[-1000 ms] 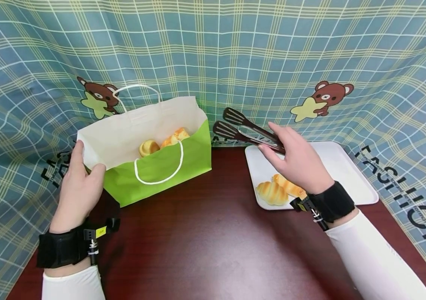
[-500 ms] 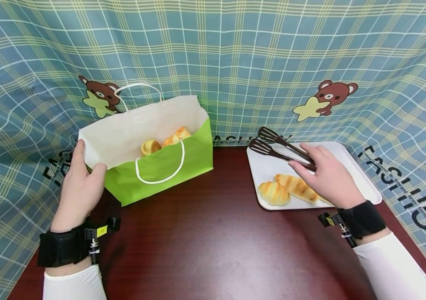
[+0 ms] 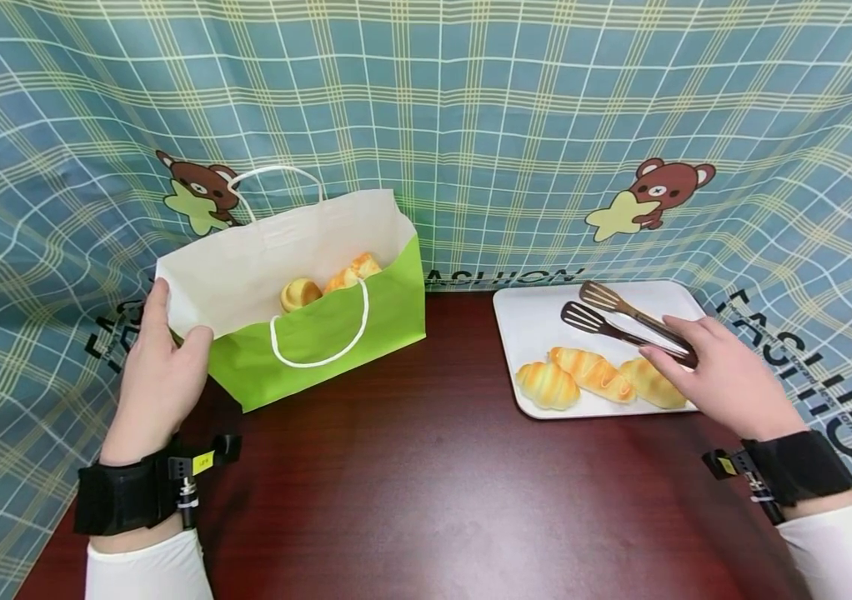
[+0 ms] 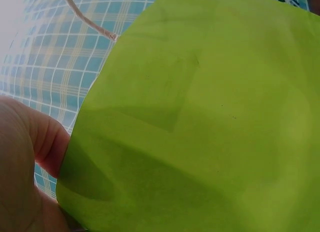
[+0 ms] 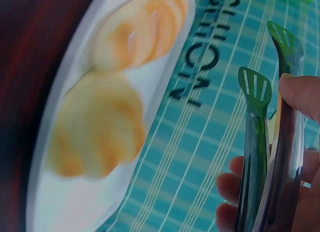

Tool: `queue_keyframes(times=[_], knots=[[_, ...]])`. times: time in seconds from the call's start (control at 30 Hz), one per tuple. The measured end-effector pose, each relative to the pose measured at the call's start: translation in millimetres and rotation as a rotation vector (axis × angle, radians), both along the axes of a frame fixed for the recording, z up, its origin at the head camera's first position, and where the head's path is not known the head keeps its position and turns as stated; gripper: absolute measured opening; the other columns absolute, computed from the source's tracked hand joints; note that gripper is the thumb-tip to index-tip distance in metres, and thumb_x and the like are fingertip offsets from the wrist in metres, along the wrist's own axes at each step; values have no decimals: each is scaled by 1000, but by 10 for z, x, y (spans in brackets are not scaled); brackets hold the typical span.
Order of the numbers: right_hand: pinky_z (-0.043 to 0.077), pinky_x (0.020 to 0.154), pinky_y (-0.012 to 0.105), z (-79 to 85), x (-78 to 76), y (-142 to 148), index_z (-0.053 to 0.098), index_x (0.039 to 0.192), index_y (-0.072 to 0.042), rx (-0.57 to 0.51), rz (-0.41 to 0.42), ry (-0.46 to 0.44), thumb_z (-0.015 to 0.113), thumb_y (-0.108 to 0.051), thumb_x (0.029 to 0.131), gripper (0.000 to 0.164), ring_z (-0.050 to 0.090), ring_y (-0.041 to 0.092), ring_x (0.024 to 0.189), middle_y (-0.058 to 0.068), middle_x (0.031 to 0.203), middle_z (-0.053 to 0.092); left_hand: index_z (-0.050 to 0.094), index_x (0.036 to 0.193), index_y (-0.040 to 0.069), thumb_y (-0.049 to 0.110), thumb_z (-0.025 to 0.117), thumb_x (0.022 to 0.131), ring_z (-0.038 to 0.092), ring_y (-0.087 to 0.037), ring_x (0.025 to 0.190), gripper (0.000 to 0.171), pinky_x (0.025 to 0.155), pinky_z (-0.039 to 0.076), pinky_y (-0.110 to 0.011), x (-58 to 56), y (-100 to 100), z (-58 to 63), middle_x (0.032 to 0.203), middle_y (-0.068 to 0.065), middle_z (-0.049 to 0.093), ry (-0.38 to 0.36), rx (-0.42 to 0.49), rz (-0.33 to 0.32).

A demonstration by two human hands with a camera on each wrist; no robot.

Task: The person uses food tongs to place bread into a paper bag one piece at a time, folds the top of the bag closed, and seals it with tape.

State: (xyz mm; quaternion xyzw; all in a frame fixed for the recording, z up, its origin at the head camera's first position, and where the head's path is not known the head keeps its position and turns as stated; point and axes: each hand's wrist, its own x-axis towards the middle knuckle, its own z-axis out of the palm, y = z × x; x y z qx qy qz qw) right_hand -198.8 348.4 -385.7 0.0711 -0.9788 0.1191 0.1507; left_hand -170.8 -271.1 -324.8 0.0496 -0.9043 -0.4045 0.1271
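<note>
A green paper bag (image 3: 321,337) with white lining and rope handles stands on the left, its mouth wide. My left hand (image 3: 163,371) grips the bag's left side edge, thumb towards the front; in the left wrist view the green panel (image 4: 210,107) hides most of that hand. In the bag lie a round bun (image 3: 300,295) and other bread pieces (image 3: 351,273). My right hand (image 3: 734,379) holds dark slotted tongs (image 3: 624,327), arms spread with nothing between them, over the white tray (image 3: 534,321). Three bread rolls (image 3: 591,373) line the tray's front edge, the rightmost (image 3: 651,383) close to my hand.
A dark reddish wooden table (image 3: 426,475) carries bag and tray, with a gap between them. Behind and at both sides hangs a blue checked cloth (image 3: 463,142) with bears and lettering.
My right hand has carried the tongs rightward and lower, from near the bag to over the tray. The rightmost bread roll has come into sight. Left hand and bag stay put.
</note>
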Motion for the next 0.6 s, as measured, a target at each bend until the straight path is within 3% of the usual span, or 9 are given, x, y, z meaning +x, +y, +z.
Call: queue_keyframes(times=[0.23,0.47,0.6], knots=[[40,67,57,-49,79,312,51,132,-11,48,-43,-79,53,-60,86,67,51,35,94,18,118,50,-15,148,38,32,30,96,31,-38,124,68,80,25,-55,2,-2,2,158,0,1,-3,0,1],[40,61,50,-121,144,524,56,124,-7,93,-83,-82,54,-61,86,66,51,30,82,19,103,55,-15,148,38,31,30,96,32,-39,120,69,78,24,-54,-3,2,-1,158,1,0,-3,-5,2],[36,55,39,-171,182,638,57,120,-5,126,-103,-118,53,-62,86,67,47,25,73,16,90,53,-15,148,38,31,30,96,32,-38,119,69,78,24,-54,-1,4,-5,158,0,1,-4,-8,2]])
